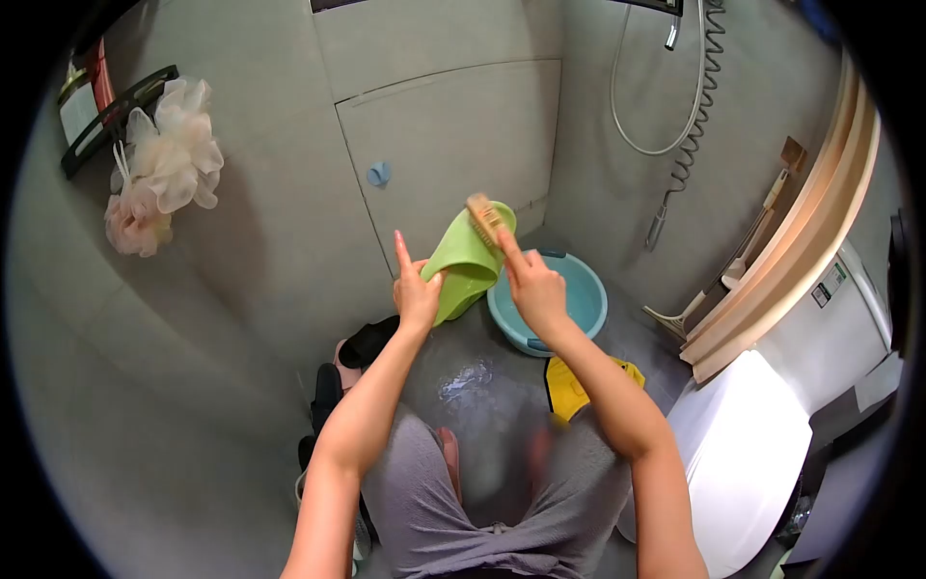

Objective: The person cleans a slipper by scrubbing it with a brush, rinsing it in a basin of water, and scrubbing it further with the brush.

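Observation:
My left hand (pixel 418 292) grips the side of a green slipper (pixel 453 250), its index finger pointing up and away. The slipper is tilted, held above the floor with its open strap facing me. In my right hand (pixel 536 289) is a wooden scrub brush (pixel 485 218), its bristles against the slipper's upper end. Just behind and below my right hand stands a light blue basin (pixel 590 301) on the floor. What the basin holds is mostly hidden by my hand and forearm.
Several dark shoes (pixel 328 391) line the left wall. A yellow cloth (pixel 567 391) lies by my right knee. A wet, foamy patch (pixel 467 382) marks the floor. The white toilet (pixel 738 454) is at right, with a squeegee (pixel 683 318) behind it. Bath puffs (pixel 178 145) hang at left.

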Tool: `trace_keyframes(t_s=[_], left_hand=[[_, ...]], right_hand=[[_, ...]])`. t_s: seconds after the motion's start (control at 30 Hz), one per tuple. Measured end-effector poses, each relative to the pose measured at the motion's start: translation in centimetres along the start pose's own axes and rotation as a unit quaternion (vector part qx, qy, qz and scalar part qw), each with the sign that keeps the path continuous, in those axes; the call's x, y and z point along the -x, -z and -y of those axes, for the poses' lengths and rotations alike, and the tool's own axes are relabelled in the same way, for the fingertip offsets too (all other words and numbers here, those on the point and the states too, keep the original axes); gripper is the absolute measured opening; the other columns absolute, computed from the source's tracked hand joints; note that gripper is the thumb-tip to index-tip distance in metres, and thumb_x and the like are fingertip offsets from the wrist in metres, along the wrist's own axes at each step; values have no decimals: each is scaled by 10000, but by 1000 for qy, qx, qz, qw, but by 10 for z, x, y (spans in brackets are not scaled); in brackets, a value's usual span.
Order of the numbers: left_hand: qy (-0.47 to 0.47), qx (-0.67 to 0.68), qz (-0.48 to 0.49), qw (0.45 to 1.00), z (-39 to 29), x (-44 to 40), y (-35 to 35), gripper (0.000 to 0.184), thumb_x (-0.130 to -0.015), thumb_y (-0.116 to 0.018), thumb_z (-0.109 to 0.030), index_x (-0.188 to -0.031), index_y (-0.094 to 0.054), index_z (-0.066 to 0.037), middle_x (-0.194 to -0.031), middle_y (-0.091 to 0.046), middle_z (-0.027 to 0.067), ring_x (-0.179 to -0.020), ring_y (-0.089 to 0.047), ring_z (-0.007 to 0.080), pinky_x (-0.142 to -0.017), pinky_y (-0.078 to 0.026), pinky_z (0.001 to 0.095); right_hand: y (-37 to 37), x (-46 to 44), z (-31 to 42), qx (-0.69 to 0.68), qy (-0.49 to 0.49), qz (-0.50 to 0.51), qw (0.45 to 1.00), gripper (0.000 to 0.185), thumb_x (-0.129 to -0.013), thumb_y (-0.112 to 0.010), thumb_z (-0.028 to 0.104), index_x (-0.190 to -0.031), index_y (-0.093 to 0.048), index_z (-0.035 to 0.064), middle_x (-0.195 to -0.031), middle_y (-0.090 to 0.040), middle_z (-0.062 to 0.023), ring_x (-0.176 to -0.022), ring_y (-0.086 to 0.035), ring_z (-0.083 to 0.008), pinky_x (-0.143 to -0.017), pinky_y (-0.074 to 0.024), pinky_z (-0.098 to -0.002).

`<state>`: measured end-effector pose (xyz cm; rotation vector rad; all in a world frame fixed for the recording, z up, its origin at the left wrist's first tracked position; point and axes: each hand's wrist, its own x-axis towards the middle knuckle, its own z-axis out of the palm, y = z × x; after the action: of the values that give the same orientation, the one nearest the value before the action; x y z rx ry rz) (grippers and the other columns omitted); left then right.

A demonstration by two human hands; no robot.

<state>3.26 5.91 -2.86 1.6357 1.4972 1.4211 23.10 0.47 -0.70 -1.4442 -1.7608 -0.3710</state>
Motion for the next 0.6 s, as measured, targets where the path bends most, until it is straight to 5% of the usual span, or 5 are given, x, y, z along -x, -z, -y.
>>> trace_keyframes(t_s=[0.1, 0.2, 0.33, 0.5, 0.6], left_hand=[[-104, -35, -7, 994, 25, -10, -17, 647, -831, -726, -157, -1442, -515, -173, -1100, -730, 88, -989, -693, 319, -857, -521, 429], [-2, -110, 15, 994, 1, -5, -7, 357, -827, -706, -163, -1182, -705, -134, -1124, -719, 91, -1001, -685, 327, -844, -526, 430], [-7, -90, 8, 996, -8, -1, -5, 335, -816, -684, -140, -1151, -700, -141, -1087, -724, 88, -991, -684, 333, -823, -530, 438], [16, -89, 32, 995, 13, -9, -9, 321, -837, -675, -142, -1157, -674, -145, -1108, -716, 75, -1028, -670, 341, -844, -521, 440], [19, -62, 46, 997, 8, -6, -8, 348, -847, -664, -147, -1195, -645, -137, -1168, -694, 76, -1085, -650, 341, -880, -509, 443]], right_hand=[[2, 20, 10, -14, 33, 26, 999, 609, -940, -630, 171, -1505, -442, 300, -747, -530, -86, -556, -592, -301, -494, -495, -424], [14, 28, 26, -41, 103, 51, 993, 608, -927, -634, 179, -1500, -454, 277, -745, -542, -108, -527, -600, -314, -478, -499, -426], [18, 10, 10, -25, -7, 2, 1000, 616, -920, -660, 159, -1485, -472, 315, -737, -536, -85, -522, -575, -287, -490, -496, -412], [11, 35, 37, -51, 130, 57, 989, 602, -914, -661, 157, -1475, -490, 298, -728, -524, -80, -522, -578, -274, -477, -487, -397], [14, 16, 29, -31, 57, 5, 998, 578, -925, -648, 166, -1470, -496, 283, -726, -527, -82, -523, -578, -272, -474, -482, -395]])
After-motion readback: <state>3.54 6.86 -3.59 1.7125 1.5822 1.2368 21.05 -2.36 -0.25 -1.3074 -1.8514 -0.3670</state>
